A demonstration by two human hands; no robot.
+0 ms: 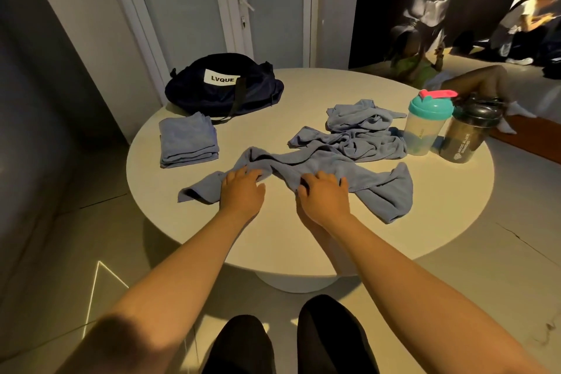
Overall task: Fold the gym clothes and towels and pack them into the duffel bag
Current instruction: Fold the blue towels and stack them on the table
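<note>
Blue folded towels (188, 140) sit stacked at the left of the table (303, 240), w/ the dark duffel bag (224, 91) just behind them, LVQUE label up. Next, my left hand (241, 188) rests palm-down on the rumpled blue towel (373, 179) stretched across the front. Its fingers are fairly straight, pressing, not pinching. My right hand (323, 196) lies on the same towel just beside it, fingers spread, gripping nothing either. Behind & to the right is a crumpled blue pile (358, 130). Far right: teal-lidded shaker (425, 124) by the pile, then dark shaker (467, 133) right beside it.
</note>
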